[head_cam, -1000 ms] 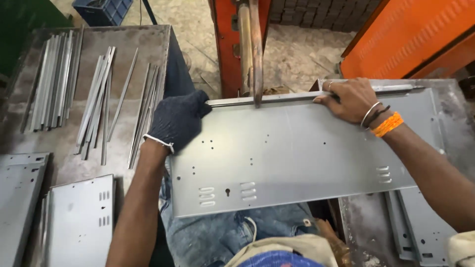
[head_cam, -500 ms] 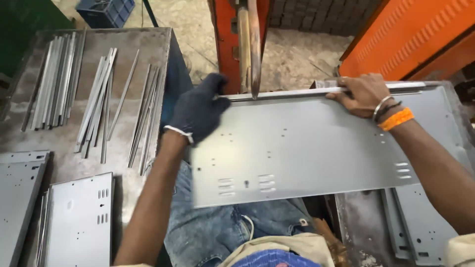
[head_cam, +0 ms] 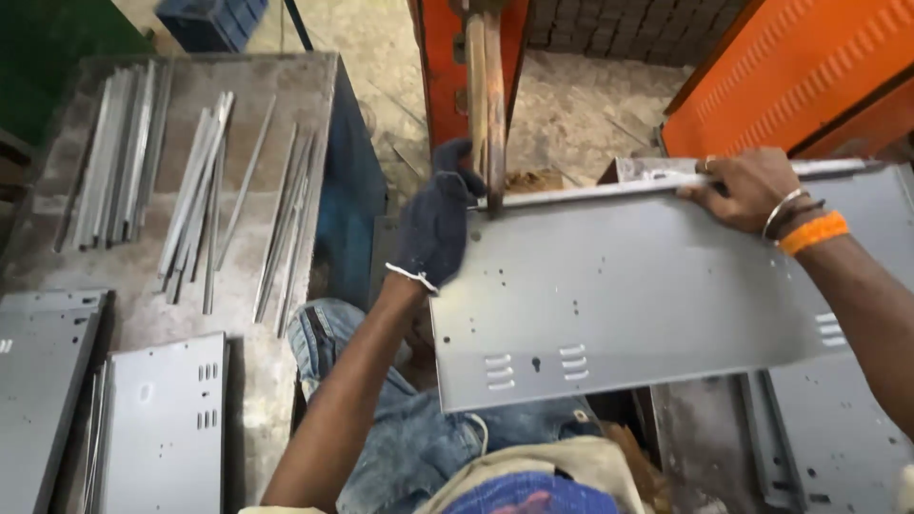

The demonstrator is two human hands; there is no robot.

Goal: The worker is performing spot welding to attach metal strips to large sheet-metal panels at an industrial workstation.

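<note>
Head view: an orange machine (head_cam: 447, 67) is seen at top centre, with a second orange body (head_cam: 790, 67) at upper right. A grey bench (head_cam: 286, 95) fills the left, where loose strips (head_cam: 190, 190) are spread and punched plates (head_cam: 162, 428) are stacked at lower left. A grey sheet panel (head_cam: 647, 295) is held across the centre, its long axis running left to right, its folded far edge set under the upright electrodes (head_cam: 486, 105). The left hand (head_cam: 438, 224), in a dark glove, is curled over the panel's upper left corner, just beside the electrodes and the nearer hand to them. The right hand (head_cam: 747, 186), bare, with an orange band (head_cam: 812, 231), is closed on the far edge at upper right. A blue crate (head_cam: 214, 21) is seen at the top left. No labels or signs can be made out.
</note>
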